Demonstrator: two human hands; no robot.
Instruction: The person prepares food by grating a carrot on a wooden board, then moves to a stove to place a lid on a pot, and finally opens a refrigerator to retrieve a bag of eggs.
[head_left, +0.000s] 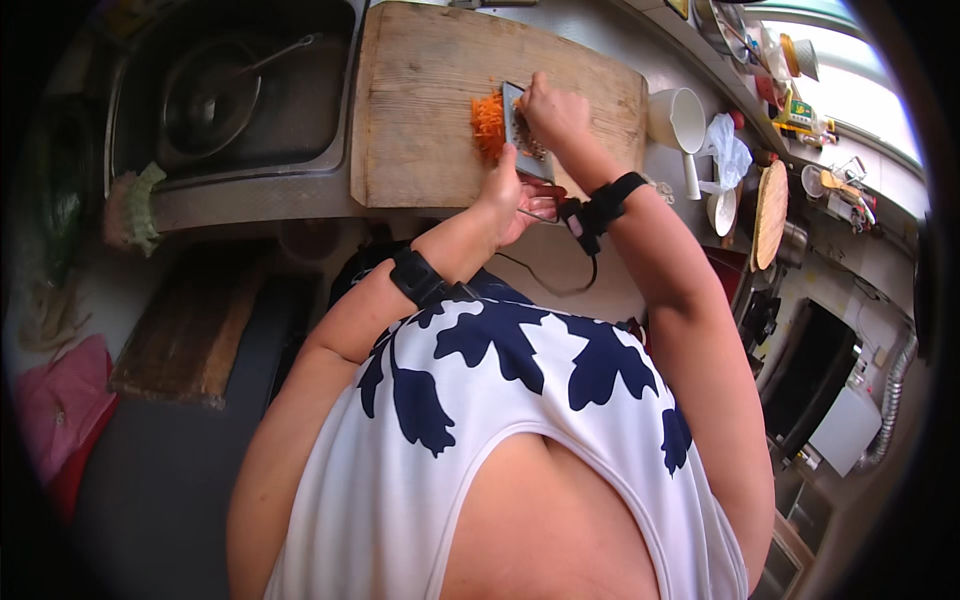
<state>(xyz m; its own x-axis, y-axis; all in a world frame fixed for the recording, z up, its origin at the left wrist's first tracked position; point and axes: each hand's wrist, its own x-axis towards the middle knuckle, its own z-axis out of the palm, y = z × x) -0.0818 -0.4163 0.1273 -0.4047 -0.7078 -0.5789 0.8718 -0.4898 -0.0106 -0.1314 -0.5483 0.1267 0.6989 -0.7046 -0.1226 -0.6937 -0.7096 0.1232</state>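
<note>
A flat metal grater (534, 142) leans over a wooden cutting board (420, 97). My left hand (510, 191) grips its near end, the thumb along the edge and the fingers beneath by a wire handle. Over the grater's upper face, my right hand (556, 112) is closed, its fingertips against the holes. A bit of orange shows at those fingertips, seemingly a piece of carrot mostly hidden by the hand. Shredded carrot (487, 124) is heaped on the board along the grater's left edge. Small orange bits cling to the grater's face.
Left of the board is a metal sink (300, 142) holding a bowl (214, 97) and a long-handled utensil. A green cloth (142, 206) hangs over the counter edge. To the right stand a white handled pot (675, 120), a plastic bag (727, 154) and a white ladle-like utensil (721, 214).
</note>
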